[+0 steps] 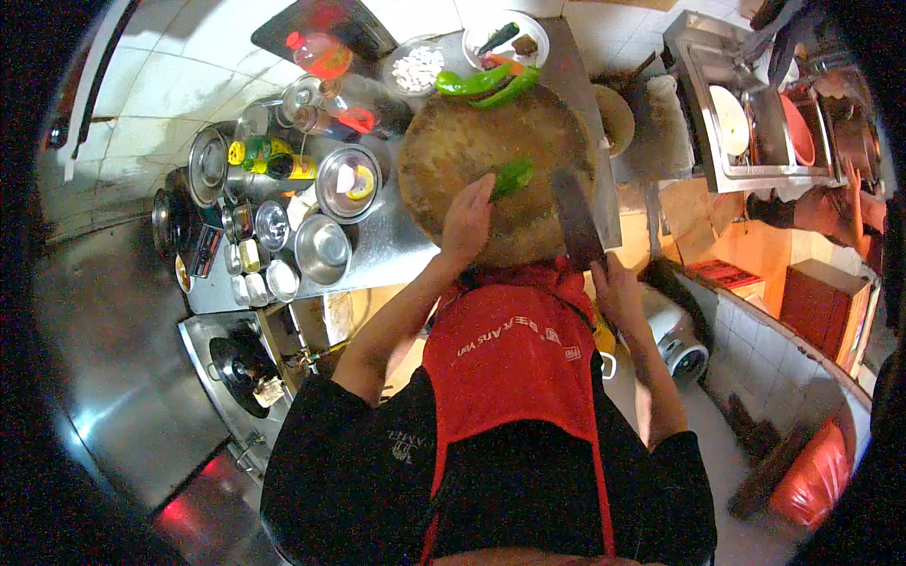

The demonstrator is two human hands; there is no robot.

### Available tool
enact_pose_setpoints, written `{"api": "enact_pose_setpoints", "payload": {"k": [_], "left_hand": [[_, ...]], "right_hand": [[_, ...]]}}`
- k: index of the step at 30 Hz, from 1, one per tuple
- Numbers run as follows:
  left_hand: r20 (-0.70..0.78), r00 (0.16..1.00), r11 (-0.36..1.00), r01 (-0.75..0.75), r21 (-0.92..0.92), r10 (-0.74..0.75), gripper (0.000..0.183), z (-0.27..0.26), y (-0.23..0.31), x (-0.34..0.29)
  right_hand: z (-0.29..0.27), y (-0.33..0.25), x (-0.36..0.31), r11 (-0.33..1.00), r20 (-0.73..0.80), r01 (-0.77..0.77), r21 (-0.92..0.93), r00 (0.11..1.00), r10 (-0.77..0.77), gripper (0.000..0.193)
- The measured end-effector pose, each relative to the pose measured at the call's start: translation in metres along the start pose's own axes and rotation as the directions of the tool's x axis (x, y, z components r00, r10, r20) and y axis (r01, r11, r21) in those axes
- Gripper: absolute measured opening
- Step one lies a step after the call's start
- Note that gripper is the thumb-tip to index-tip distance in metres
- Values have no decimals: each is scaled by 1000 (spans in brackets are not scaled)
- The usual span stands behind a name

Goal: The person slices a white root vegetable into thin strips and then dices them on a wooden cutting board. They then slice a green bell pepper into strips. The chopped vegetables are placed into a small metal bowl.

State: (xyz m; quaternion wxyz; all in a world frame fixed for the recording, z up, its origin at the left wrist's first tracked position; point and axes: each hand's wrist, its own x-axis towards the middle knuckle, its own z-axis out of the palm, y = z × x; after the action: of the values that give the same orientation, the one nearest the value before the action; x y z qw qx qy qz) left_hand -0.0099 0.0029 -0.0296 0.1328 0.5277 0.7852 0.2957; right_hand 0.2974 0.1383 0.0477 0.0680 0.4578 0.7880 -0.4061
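Observation:
A round wooden chopping board lies on the steel counter in front of me. On it is a short green vegetable piece, perhaps pepper or cucumber. My left hand reaches over the near left of the board, its fingers closed against the piece's left end. My right hand, at the board's near right edge, is wrapped round the handle of a cleaver. The dark blade points away from me over the board's right side, apart from the green piece. Long green peppers rest at the board's far edge.
Beyond the board stand a plate of white pieces and a white plate with vegetables. Bottles, a steel bowl and small jars crowd the left counter. A sink is at far right; a wok sits lower left.

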Motion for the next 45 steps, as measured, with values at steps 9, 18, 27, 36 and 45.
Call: {"api": "enact_pose_setpoints", "payload": {"k": [9, 18, 27, 36, 45], "left_hand": [[-43, 996, 996, -71, 48, 73, 47, -55, -9, -10], [-226, 970, 996, -91, 25, 95, 22, -1, 13, 11], [-87, 996, 992, -22, 128, 34, 32, 3, 12, 8], [-100, 995, 977, -1, 211, 23, 34, 1, 19, 9], [-54, 999, 985, 5, 175, 4, 36, 7, 11, 9]], "right_hand": [[-46, -8, 33, 978, -162, 45, -206, 984, -80, 21], [-2, -77, 93, 959, 128, 270, -89, 958, -258, 21], [-14, -87, 79, 741, 195, 585, -331, 810, -553, 23], [5, -76, 112, 637, 154, 673, -375, 723, -673, 23], [1, -94, 107, 766, 239, 583, -270, 811, -533, 22]]}}
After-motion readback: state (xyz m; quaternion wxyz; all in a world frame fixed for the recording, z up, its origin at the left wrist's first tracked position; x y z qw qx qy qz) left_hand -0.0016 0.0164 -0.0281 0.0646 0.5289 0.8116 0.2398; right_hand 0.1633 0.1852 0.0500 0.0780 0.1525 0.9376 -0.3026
